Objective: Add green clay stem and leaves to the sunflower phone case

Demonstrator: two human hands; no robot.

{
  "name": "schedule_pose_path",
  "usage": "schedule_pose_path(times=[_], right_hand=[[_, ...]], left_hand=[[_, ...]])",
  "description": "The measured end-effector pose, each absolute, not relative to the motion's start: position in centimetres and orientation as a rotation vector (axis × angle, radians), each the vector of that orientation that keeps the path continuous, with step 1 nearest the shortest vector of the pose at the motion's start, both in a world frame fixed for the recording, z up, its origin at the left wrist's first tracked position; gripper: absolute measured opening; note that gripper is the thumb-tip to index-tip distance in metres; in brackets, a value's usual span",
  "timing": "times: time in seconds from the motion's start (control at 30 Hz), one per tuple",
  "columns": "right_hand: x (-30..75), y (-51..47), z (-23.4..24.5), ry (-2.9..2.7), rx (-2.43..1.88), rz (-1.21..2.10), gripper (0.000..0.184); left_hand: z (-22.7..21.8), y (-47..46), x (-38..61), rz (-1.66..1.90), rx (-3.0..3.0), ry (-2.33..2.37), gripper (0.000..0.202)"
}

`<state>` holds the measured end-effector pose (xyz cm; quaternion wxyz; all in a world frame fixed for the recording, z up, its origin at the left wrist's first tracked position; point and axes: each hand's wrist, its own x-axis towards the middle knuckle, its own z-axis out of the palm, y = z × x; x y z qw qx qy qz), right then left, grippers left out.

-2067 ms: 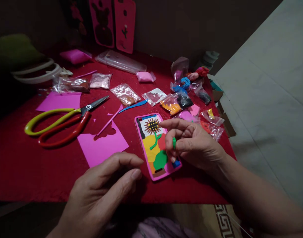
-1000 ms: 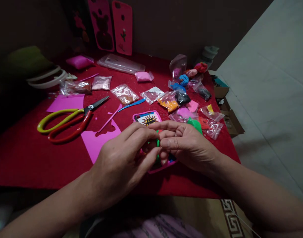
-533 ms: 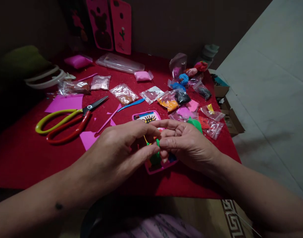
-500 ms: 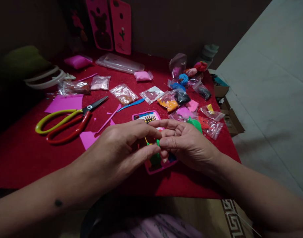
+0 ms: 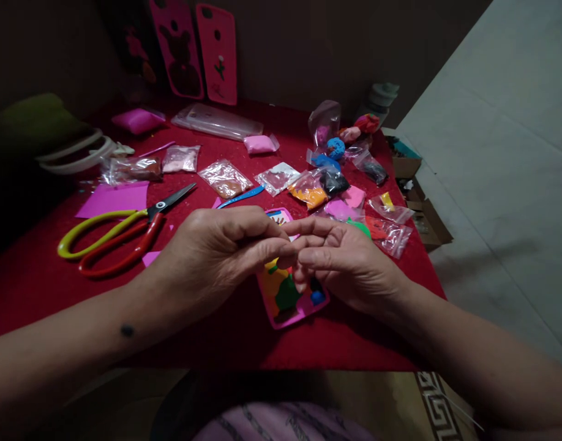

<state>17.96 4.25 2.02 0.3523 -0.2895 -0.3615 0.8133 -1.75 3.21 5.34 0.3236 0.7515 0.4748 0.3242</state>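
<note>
Directly below the touching fingertips, the pink phone case (image 5: 288, 303) is laid flat on the red cloth (image 5: 244, 343), long axis 12-to-6. Left hand (image 5: 212, 254) and right hand (image 5: 349, 263) are pinched narrow, tip to tip, equally near; anything held is hidden.

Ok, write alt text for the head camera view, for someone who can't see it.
The person's left hand and right hand meet fingertip to fingertip just over a pink phone case filled with coloured clay shapes, on a red table. Scissors with yellow and red handles lie to the left; small bags of coloured clay are scattered behind.
</note>
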Motion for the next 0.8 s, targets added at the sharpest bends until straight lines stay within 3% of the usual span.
schedule_pose_path(times=[0.37,0.53,0.8], right_hand=[[17.8,4.5,1.7,-0.954,-0.808,2.062,0.021],[17.8,4.5,1.8,-0.926,-0.836,2.072,0.024],[17.9,4.5,1.2,-1.055,-0.843,1.968,0.027]], left_hand=[[5.6,4.4,-1.9,0.654,1.772,1.095,0.027],[4.7,4.7,-1.9,0.713,1.584,1.052,0.016],[3.7,4.8,-2.4,0.65,1.474,1.085,0.026]])
